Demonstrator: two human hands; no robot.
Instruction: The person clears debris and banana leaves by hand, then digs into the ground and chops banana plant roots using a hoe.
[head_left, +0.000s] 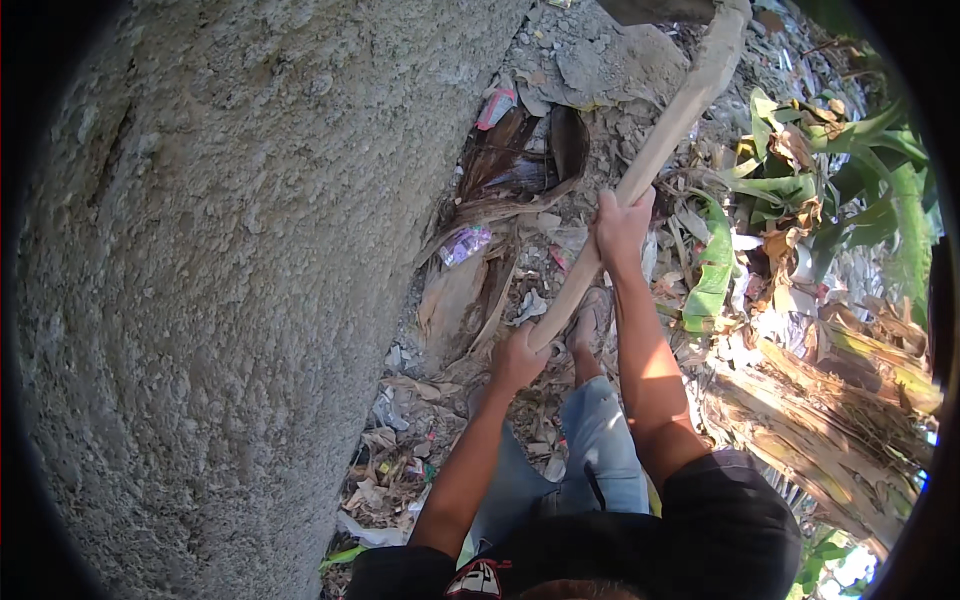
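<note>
A hoe with a long, pale, slightly crooked wooden handle [672, 125] slants from the middle of the view up to the top right. Its dark head [655, 10] is partly cut off by the upper edge. Around the lower end of the handle my left hand [519, 360] is closed. My right hand [624, 232] grips the shaft farther up, with its fingers wrapped round the wood. Below the head lies a heap of loose grey soil and flat clods [610, 65].
A rough grey wall-like surface [230, 300] fills the left side. Dry brown plant sheaths [500, 190] and scattered litter, including a purple wrapper [465, 244], cover the ground. Green broad-leaved plants [715, 270] and a fallen fibrous stem [810, 440] stand at right. My sandalled foot [590, 318] is below the handle.
</note>
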